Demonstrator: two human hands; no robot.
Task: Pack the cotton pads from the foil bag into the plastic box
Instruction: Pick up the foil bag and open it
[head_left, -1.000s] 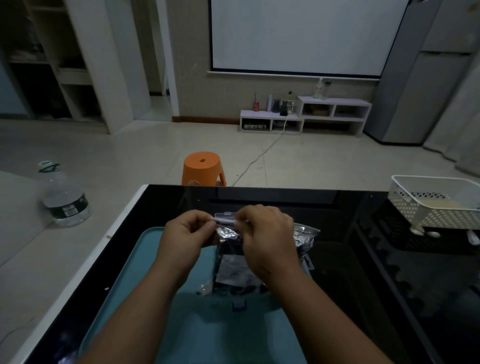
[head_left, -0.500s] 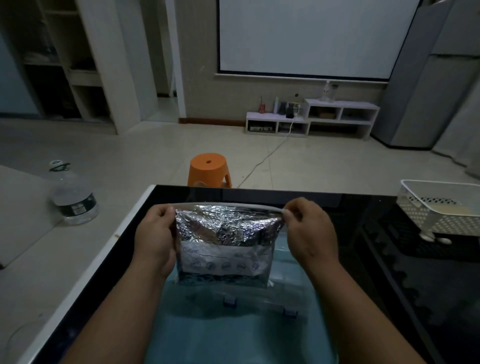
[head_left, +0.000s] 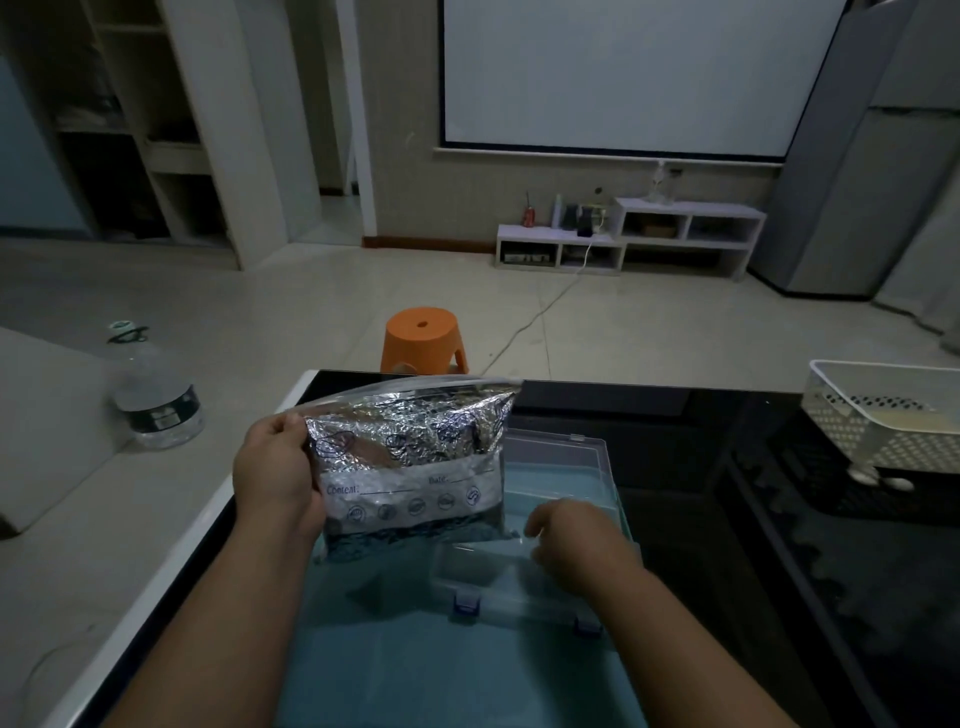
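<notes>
My left hand (head_left: 275, 478) grips the left edge of the crinkled foil bag (head_left: 410, 457) and holds it upright above the teal mat (head_left: 415, 670). The bag's zip top runs across its upper edge, and its contents are hidden. Just right of the bag the clear plastic box (head_left: 498, 597) lies open with blue latches at the front and its lid (head_left: 561, 467) folded back. My right hand (head_left: 576, 545) is down at the box with its fingers curled over the rim. No cotton pads are visible.
The mat lies on a glossy black table (head_left: 727, 545) with a white edge on the left. A white perforated basket (head_left: 883, 415) stands at the far right. Beyond the table are an orange stool (head_left: 423, 338) and a water bottle (head_left: 156, 400) on the floor.
My right hand let go of the bag's top right corner and dropped to the plastic box. The left hand now holds the bag alone, shifted slightly left and higher.
</notes>
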